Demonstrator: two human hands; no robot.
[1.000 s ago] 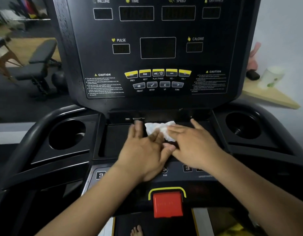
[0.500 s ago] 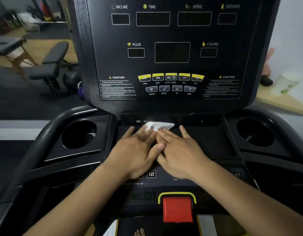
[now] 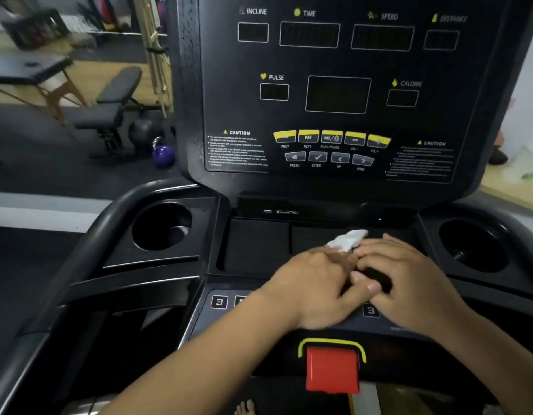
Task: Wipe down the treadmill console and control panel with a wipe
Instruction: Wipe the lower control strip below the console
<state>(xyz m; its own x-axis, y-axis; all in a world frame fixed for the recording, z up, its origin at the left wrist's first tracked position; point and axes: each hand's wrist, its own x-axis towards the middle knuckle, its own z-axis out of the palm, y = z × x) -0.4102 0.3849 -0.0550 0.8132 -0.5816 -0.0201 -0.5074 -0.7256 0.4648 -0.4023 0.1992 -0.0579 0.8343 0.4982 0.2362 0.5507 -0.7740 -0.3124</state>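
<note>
At the very bottom, bare toes (image 3: pixel 244 407) show on the treadmill deck. Just beyond them sits a red stop button (image 3: pixel 332 369) inside a yellow rim, at the near edge of the treadmill console (image 3: pixel 157 265).

Two bare forearms reach in from the bottom corners. The left hand (image 3: pixel 313 286) lies palm down, its fingers stretched forward onto a white wipe (image 3: pixel 347 239) and its thumb pointing right. The right hand (image 3: pixel 409 283) lies flat just beside it, fingers straight and slightly spread, with its fingertips next to the wipe. Motion blur hides exactly how the fingertips meet the wipe. The two hands touch at the thumbs.

The wipe is crumpled and lies on the shallow black tray (image 3: pixel 259 244) in the middle of the console, poking out past the left hand's fingers. A small numbered button (image 3: pixel 219 301) shows left of the left wrist. Round cup holders sit on either side of the tray, one on the left (image 3: pixel 162 224) and one on the right (image 3: pixel 471 245). A curved black handrail (image 3: pixel 79 250) runs along the left.

Farther back, the upright control panel (image 3: pixel 337 94) shows dark screens labelled incline, time, speed, pulse and calorie, above a row of yellow buttons (image 3: pixel 331 136).

Far left, beyond the treadmill, stand a black weight bench (image 3: pixel 109 112) and a purple kettlebell (image 3: pixel 163 154).
</note>
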